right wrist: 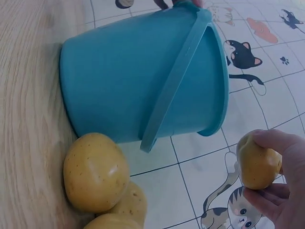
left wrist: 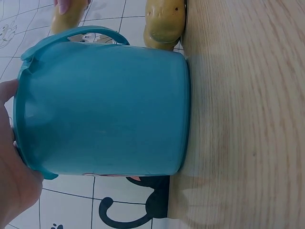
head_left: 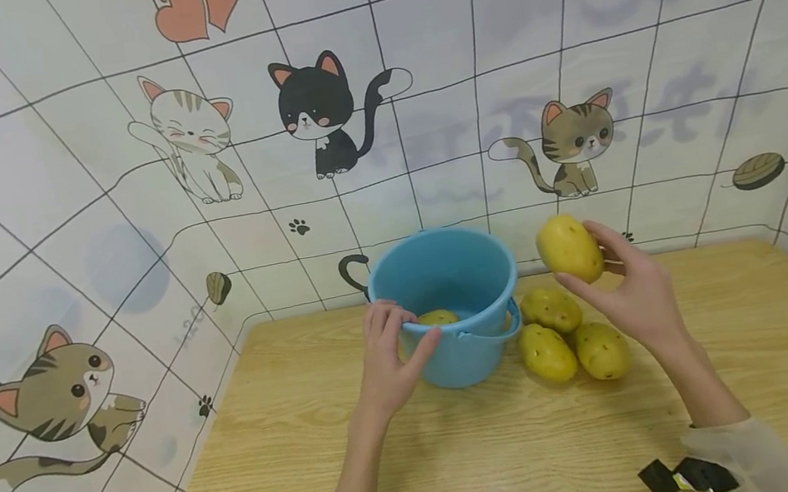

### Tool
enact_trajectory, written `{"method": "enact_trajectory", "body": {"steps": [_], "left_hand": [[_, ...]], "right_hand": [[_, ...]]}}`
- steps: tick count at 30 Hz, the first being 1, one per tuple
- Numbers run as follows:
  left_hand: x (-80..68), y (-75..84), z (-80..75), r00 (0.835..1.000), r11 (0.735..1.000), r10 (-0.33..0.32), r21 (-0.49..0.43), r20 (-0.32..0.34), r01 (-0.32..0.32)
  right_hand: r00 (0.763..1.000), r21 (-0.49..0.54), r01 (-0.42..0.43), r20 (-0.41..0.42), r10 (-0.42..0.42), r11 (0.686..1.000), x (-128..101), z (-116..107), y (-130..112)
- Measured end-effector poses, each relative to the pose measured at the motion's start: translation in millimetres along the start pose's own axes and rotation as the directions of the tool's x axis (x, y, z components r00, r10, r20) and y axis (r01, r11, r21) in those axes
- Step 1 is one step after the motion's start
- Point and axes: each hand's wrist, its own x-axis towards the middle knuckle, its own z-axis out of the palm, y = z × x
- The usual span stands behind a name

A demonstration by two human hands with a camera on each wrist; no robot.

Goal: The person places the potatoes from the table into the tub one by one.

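Note:
A blue plastic bucket [head_left: 445, 285] stands on the wooden table near the back wall, with one potato [head_left: 438, 318] inside it. My left hand [head_left: 388, 356] grips the bucket's near-left rim, fingers curled over the edge; the left wrist view shows the bucket [left wrist: 105, 109] from the side with my palm at its rim. My right hand [head_left: 630, 288] holds a yellow potato [head_left: 569, 248] in the air to the right of the bucket, also seen as the held potato [right wrist: 257, 162]. Three more potatoes [head_left: 572, 332] lie on the table right of the bucket [right wrist: 143, 81].
The wooden table [head_left: 513, 448] fills the foreground. A tiled wall [head_left: 462, 85] with cat pictures rises behind the bucket and along the left and right sides. The bucket's handle [right wrist: 174, 78] hangs down against its side.

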Motion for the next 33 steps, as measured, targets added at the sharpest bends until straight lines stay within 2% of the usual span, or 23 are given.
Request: {"method": "enact_trajectory", "body": {"steps": [9,25,33], "left_hand": [[0.2,-2.1,2.8,1.000,1.000,0.014,0.008,-0.011,-0.014],[1.1,-1.1,1.3,1.000,1.000,0.000,0.009,-0.004,0.000],[1.0,-0.8,0.5,1.000,1.000,-0.004,0.002,0.003,0.004]], "right_hand": [[0.999,0.036,0.035,-0.024,-0.034,0.999,3,3,-16],[0.998,0.140,0.066,-0.004,-0.066,0.988,7,19,-49],[0.989,0.197,0.145,-0.016,-0.144,0.970,7,33,-60]]}}
